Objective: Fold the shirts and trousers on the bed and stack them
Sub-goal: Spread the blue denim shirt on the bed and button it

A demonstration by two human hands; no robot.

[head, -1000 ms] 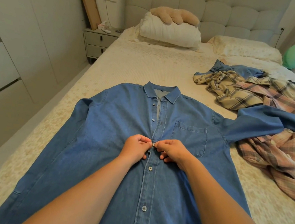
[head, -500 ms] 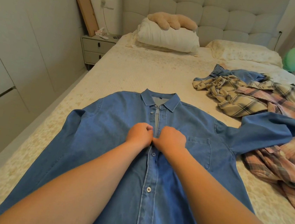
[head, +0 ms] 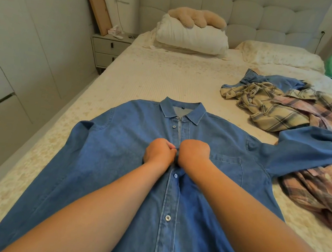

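**Both hands at the placket of the denim shirt**

We take the denim shirt (head: 114, 171) as our landmark: it lies spread front-up across the near part of the bed (head: 156, 79), collar toward the headboard. Our left hand (head: 159, 151) and right hand (head: 194, 153) meet at its button placket, a little below the collar, fingers curled and pinching the fabric edges on either side of the opening; the button between them is hidden. Below the hands two buttons look fastened; above them the placket gapes slightly. The shirt's sleeve on our right runs out over a pink plaid shirt (head: 322, 195). Beyond that sleeve, a beige plaid shirt (head: 276, 111) lies crumpled with another blue garment (head: 280, 80) behind it. Past the collar, a folded white duvet (head: 191, 37) carries a plush toy (head: 196, 17).
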